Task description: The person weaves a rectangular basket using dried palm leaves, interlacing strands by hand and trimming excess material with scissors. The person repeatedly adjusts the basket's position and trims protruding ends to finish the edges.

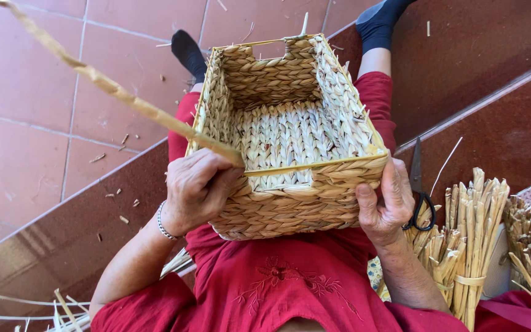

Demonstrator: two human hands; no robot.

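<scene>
Woven basket: rectangular, plaited from pale straw, resting on your lap over the red skirt, open mouth turned toward the camera. A thin yellow frame rod runs along the rim. The near rim shows a small gap at its middle, just under the rod.

Left hand: grip clenched around a long twisted straw strand, pinched right at the basket's near-left corner. The strand runs up and away to the top left, out of the picture.

Right hand: grasping the basket's near-right corner, thumb on the outer wall, fingers over the rim.

Just beside your right hand: black scissors on the brown step, blades pointing away from you. Next to them, two tied bundles of straw, standing upright. Straw scraps lie on the pink floor tiles, loose strands at the lower left.

Risks, as judged from here:
- The strand is long and taut; pull too hard and it may snap or fray at the pinch.
- Loosen your left grip and the twist may unwind.
- The basket rests on your lap with only one steadying hand; a sideways tug could tip it off.
- The scissors sit close to your right wrist; a blind reach for straw could catch them.
</scene>
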